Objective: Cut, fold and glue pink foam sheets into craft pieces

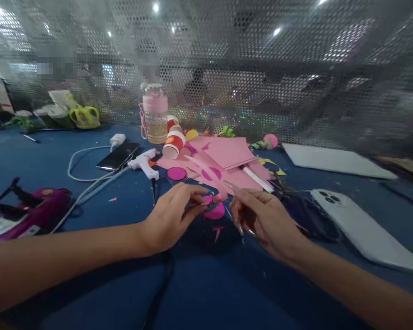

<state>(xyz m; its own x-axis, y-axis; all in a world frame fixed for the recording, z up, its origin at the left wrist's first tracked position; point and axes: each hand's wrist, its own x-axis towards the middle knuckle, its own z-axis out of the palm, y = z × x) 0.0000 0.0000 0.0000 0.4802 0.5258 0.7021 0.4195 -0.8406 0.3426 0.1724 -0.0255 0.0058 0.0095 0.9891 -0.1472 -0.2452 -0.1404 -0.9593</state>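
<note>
Pink strip: thin matt paper | Pink sheets: smooth matt paper | Glue gun: smooth plastic | Dark phone: glossy, glass-like face | Drinking bottle: clear, shiny | Perforated screen: metallic | Blue tabletop: smooth, matt

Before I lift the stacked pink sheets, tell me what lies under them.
More pink paper sticks out from under the stacked pink sheets, with a white stick lying across it. Whatever lies wholly beneath the stack is covered.

Pink paper strip, magenta disc, red-and-white cup, white glue gun, dark-blue table
</note>
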